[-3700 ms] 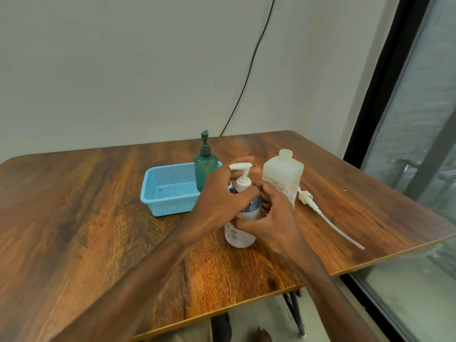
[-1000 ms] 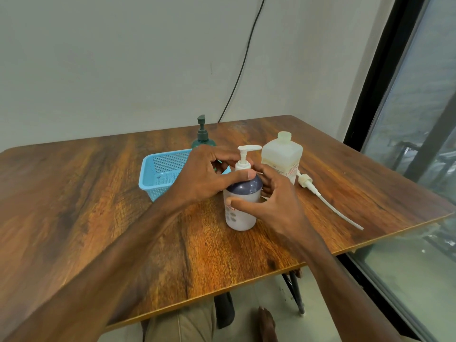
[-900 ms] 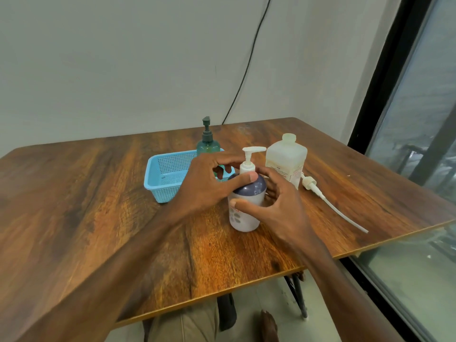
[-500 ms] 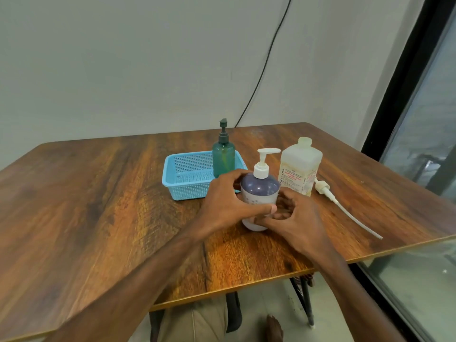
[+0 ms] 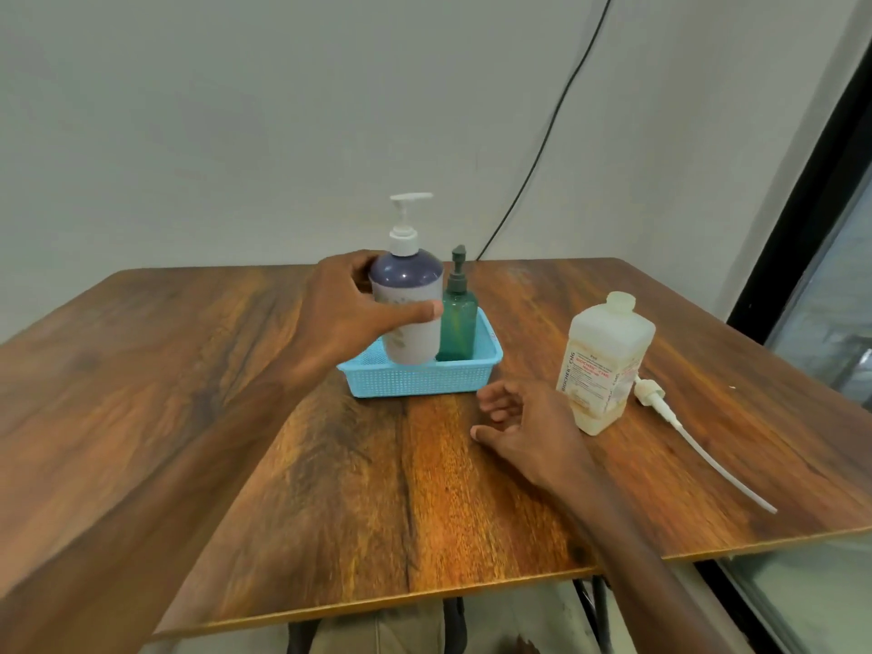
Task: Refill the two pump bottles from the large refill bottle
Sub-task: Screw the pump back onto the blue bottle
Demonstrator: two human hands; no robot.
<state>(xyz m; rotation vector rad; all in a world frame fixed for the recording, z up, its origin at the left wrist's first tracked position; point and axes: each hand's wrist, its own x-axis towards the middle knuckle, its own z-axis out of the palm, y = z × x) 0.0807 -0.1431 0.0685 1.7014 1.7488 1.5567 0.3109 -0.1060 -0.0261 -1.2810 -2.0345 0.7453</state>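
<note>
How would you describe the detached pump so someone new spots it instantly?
On the right half of the wooden table stands the large refill bottle. Just right of its base lies the detached pump, flat on the wood: a white head trailing a long thin tube. It is the only pump not screwed onto a bottle.

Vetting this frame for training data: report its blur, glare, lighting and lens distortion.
Head view: the left hand and its forearm look slightly smeared; head view: small highlights on the pump bottle, on its purple shoulder, and the refill bottle label is only partly readable; head view: soft light, faint shadows, and the window frame leans from wide-angle distortion.
</note>
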